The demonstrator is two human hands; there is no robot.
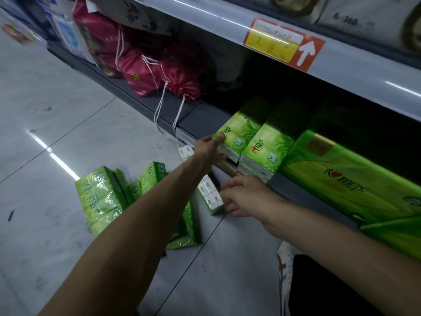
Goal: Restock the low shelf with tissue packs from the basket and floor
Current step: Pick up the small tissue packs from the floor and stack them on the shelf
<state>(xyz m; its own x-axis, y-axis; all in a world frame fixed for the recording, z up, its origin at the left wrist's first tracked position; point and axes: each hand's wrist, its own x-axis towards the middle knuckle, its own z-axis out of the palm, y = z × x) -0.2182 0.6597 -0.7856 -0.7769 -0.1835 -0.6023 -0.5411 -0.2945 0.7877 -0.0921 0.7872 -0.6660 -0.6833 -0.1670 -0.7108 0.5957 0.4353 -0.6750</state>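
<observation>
- The left hand (208, 145) reaches to the front edge of the low shelf (200, 119) and holds a green tissue pack (241, 131) by its near left corner, thumb on the printed face. The other fingers are hidden behind the pack.
- That pack stands on the shelf at the front edge, tilted back and touching a second matching pack (271, 144) on its right. A large green bundle (341, 179) lies further right.
- The right hand (241, 195) hangs with its fingers spread and holds nothing. It is below the shelf edge, with its fingertips at a white pack (210, 197) lying on the floor (45, 110).
- To seat the pack well, I would push it straight back, keep it flush against its neighbour, and square its face with the front edge.
- More stock waits: loose green packs (102, 197) lie on the floor near the shelf base. No basket is in view.
- Red drawstring bags (145, 74) fill the shelf's left end, so the bare stretch between them and the green row looks like the place to fill.
</observation>
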